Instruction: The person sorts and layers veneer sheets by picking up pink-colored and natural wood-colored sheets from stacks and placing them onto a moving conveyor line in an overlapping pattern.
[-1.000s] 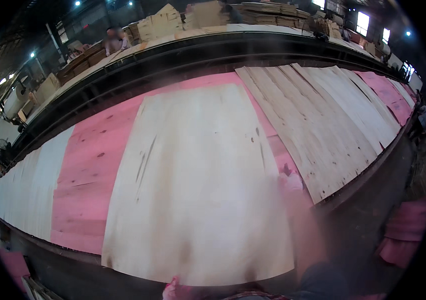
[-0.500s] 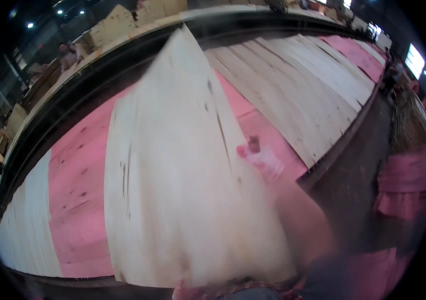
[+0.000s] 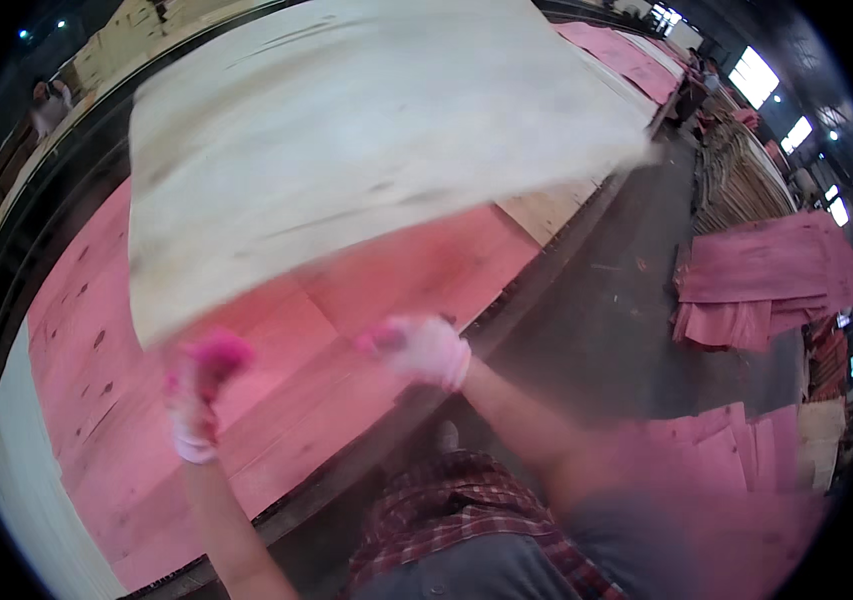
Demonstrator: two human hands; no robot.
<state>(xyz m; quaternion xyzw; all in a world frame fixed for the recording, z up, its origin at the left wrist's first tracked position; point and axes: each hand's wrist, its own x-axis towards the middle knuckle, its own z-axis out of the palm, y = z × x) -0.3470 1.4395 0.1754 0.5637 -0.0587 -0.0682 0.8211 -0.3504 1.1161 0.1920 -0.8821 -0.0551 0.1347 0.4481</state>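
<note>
A large pale wood veneer sheet hangs tilted over the table, its near edge lifted and blurred. Pink veneer sheets lie flat beneath it. My left hand, in a white glove with pink fingers, is just below the pale sheet's near left corner, with a gap between them. My right hand, gloved alike, hovers over the near edge of the pink sheets, apart from the pale sheet. Motion smears the fingers of both hands, and nothing visible is held in either.
Stacked pink sheets stand to the right across the dark floor, with more pink sheets nearer me. A brown veneer stack rises farther back. At far left a person stands beyond the table's dark rail.
The pale sheet has swung from upright before me to lying out over the table, away and rightward. Both hands are now apart from it. My view has turned right.
</note>
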